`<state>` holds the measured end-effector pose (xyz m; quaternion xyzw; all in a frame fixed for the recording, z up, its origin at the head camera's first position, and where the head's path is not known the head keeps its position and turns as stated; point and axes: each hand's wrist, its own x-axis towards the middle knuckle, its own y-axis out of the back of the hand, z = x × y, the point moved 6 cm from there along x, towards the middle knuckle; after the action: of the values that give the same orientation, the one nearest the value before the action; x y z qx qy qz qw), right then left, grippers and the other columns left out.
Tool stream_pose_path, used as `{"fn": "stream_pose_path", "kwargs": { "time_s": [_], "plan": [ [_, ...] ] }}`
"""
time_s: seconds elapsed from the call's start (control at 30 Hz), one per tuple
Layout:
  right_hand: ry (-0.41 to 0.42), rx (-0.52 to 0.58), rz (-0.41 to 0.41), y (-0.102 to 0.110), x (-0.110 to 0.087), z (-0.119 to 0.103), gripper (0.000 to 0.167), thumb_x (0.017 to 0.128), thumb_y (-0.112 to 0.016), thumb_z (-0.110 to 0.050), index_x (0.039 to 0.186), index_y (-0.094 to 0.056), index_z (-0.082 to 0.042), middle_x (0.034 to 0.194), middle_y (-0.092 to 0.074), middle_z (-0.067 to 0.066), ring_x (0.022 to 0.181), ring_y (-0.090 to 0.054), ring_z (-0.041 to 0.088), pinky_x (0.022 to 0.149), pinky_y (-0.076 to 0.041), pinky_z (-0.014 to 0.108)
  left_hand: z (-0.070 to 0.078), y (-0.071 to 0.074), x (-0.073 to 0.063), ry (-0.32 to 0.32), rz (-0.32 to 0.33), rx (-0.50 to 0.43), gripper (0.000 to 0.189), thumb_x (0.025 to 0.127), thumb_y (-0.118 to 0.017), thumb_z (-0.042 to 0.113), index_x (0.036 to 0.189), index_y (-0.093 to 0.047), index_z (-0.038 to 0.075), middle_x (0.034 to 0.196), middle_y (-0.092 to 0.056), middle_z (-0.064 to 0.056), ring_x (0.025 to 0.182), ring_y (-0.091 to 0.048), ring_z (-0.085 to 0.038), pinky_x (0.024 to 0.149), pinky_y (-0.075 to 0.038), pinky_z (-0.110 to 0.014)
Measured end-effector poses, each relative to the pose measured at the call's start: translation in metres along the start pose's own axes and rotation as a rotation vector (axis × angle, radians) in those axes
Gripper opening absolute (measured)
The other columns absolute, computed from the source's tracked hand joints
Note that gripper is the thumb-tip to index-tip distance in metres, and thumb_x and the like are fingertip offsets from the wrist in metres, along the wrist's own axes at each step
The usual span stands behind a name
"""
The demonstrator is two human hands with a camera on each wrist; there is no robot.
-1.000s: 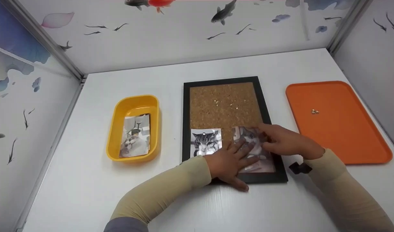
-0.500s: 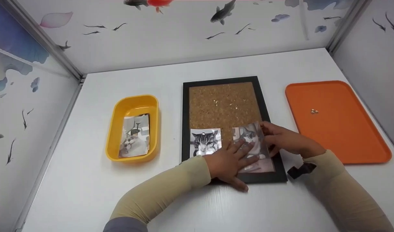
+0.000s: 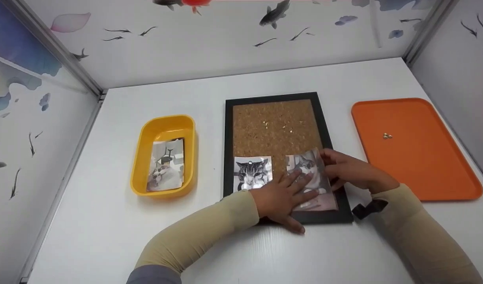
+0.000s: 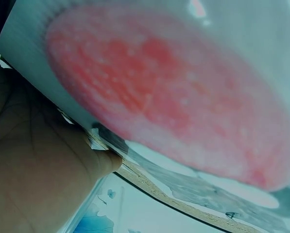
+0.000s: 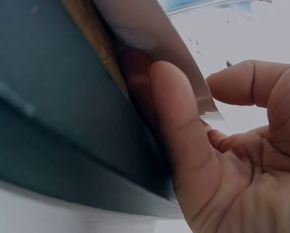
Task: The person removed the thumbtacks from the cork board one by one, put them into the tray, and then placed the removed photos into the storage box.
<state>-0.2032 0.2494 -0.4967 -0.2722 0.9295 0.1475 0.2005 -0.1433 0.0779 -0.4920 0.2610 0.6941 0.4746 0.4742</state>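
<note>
My left hand [image 3: 279,197] lies flat with fingers spread over a cat photo [image 3: 326,199] at the lower right of the cork board [image 3: 273,118]. My right hand [image 3: 352,171] holds that photo's right edge near the top corner, which is raised off the board. In the right wrist view the raised photo [image 5: 159,34] runs between the fingers. A second cat photo [image 3: 252,171], partly under the left wrist, carries a small shiny pin [image 3: 249,162] near its top. The left wrist view shows a blurred pale surface with a red oval [image 4: 169,102] close to the hand.
Left of the board stands a yellow bin [image 3: 137,165] containing photos [image 3: 166,165]. An orange tray [image 3: 423,165] on the right bears a few small golden pins [image 3: 387,136]. Several golden bits [image 3: 265,124] dot the cork's upper half. Printed panels enclose the white table [image 3: 87,197].
My right hand has drawn the photo's upper right corner up from the board, its fingers shifting slightly. The left hand stays put on the photo.
</note>
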Motion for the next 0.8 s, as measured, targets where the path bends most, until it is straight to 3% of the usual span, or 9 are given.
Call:
{"fn": "stream_pose_path", "kwargs": {
  "time_s": [0.5,0.8],
  "plan": [
    [-0.014,0.002,0.038,0.0018,-0.0018,0.0027,0.046,0.097,-0.055,-0.012,0.14,-0.036,-0.009,0.131,-0.052,0.02,0.097,-0.059,0.034,0.077,-0.057,0.044,0.0005,0.0013,0.0008,0.003,-0.009,0.002,0.103,0.08,-0.027,0.09,0.158,0.012,0.034,0.163,0.022,-0.006,0.149,0.017,-0.031,0.119,-0.006,-0.052],
    [0.009,0.009,0.046,-0.0005,-0.0009,0.005,0.046,0.097,-0.053,-0.007,0.14,-0.037,-0.008,0.125,-0.053,0.022,0.093,-0.062,0.034,0.073,-0.058,0.044,0.0008,0.0002,0.0001,0.002,0.013,-0.005,0.103,0.081,-0.029,0.089,0.159,0.009,0.033,0.164,0.019,-0.006,0.15,0.015,-0.03,0.119,-0.007,-0.052]
  ]
}}
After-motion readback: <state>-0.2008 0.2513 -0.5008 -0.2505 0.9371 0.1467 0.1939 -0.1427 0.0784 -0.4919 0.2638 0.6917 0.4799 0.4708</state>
